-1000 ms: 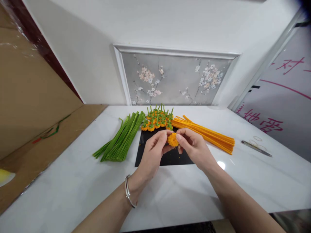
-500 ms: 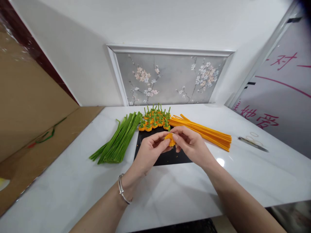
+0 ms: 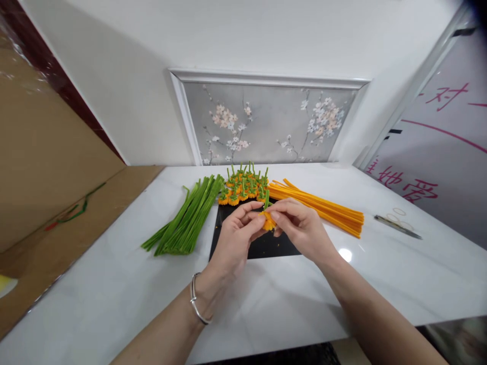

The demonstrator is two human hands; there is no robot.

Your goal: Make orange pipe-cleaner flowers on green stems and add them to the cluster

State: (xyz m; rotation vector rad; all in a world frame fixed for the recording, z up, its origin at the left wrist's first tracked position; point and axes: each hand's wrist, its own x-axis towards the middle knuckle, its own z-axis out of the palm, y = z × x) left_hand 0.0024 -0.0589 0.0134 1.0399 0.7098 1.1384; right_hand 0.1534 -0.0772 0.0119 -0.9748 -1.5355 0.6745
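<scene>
Between both hands is a small orange fuzzy flower [image 3: 268, 221] with a green stem pointing up. My left hand [image 3: 238, 233] pinches its left side, and my right hand [image 3: 300, 225] pinches its right side with thumb and fingers. Below them lies a black mat [image 3: 266, 247] with small orange bits. Several finished-looking orange pieces with green stems [image 3: 243, 187] stand grouped at the mat's back edge. Green fuzzy sticks [image 3: 186, 218] lie in a bundle to the left, orange fuzzy sticks [image 3: 323, 208] in a bundle to the right.
Tweezers or a similar slim metal tool [image 3: 397, 226] lie at the right of the white table [image 3: 114, 304], beside thin rings [image 3: 399, 212]. Cardboard [image 3: 49, 167] borders the left side. A framed floral panel [image 3: 266, 119] is behind, and a board with red writing [image 3: 441, 152] stands right.
The green stem on the held flower now shows more clearly above the fingers. Both hands keep their pinch on the flower. The whole view has shifted slightly.
</scene>
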